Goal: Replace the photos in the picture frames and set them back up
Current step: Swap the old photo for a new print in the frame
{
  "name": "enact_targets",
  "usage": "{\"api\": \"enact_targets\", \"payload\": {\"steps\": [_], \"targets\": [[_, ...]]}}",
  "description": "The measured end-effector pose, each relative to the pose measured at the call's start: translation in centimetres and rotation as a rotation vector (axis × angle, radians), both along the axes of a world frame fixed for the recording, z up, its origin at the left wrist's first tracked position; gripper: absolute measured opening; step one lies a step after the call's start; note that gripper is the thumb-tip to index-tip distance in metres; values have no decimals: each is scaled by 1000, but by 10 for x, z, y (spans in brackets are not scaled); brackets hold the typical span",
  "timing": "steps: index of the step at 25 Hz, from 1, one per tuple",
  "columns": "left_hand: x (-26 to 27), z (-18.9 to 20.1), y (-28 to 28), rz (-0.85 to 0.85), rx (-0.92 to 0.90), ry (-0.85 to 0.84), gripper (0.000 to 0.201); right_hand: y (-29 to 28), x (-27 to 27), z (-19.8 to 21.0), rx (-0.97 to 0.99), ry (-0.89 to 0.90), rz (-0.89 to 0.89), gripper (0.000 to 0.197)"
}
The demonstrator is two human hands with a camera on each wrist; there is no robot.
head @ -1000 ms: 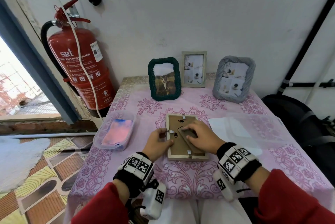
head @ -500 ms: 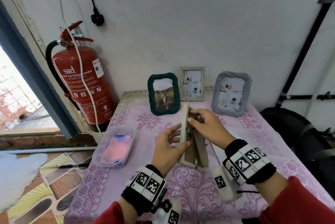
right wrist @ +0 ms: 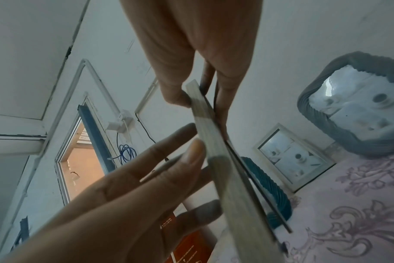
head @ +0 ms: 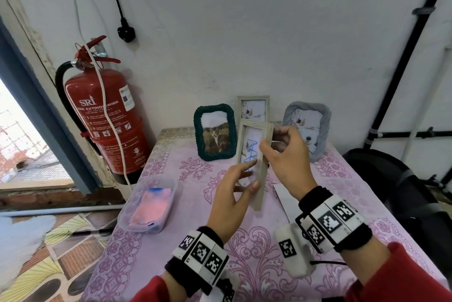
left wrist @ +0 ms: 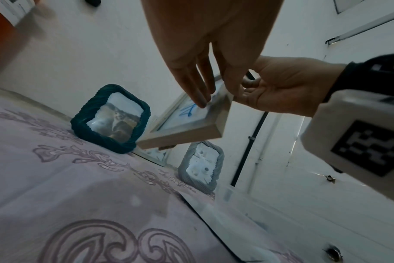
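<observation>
White wall at the back, red fire extinguisher (head: 107,116) by the doorway, and the desk (head: 171,248) under a pink flowery cloth. Three frames stand along the wall: green rope frame (head: 215,131) with a cat photo, a small pale frame (head: 253,108) behind, and a grey rope frame (head: 308,128) on the right. A clear tub (head: 149,204) with something pink sits on the left.

The pale wooden frame (head: 254,162) in play is up off the desk, turned nearly edge-on, its photo with a blue scribble facing left. The right hand (head: 286,157) pinches its top edge, thumb in front, fingers behind. The left hand (head: 232,201) is loose, straight fingertips resting on the glass, gripping nothing.

Looks like it's about ready to stand up. I'd keep the pinch, check the back stand is swung out (can't see it well), lower the bottom edge first into the gap between green and grey, then let go.
</observation>
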State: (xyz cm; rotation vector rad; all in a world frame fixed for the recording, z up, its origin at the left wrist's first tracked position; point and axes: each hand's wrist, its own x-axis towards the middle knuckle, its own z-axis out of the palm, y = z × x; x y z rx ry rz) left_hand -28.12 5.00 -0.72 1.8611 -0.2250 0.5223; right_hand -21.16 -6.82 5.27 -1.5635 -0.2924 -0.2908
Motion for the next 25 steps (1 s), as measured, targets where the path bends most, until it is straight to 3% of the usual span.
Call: {"api": "enact_targets", "payload": {"steps": [6,11,14,17,22,25], "targets": [[13,-9,30,223,-103,29,43,-6,2,-1,166,46,64,15],[14,-1,45,-5,-462,191,42,-7,5,-12,269,128,141,15],[10,-3,47,-115,-549,277,38,-9,9,-22,308,205,180,13],[8,-14,45,-123,-611,274,36,-8,13,-37,236,296,213,23],[13,-38,43,-11,-739,285,41,-4,8,-70,-91,370,283,63],[15,-50,45,73,-721,312,44,-1,4,-91,-215,397,321,69]]}}
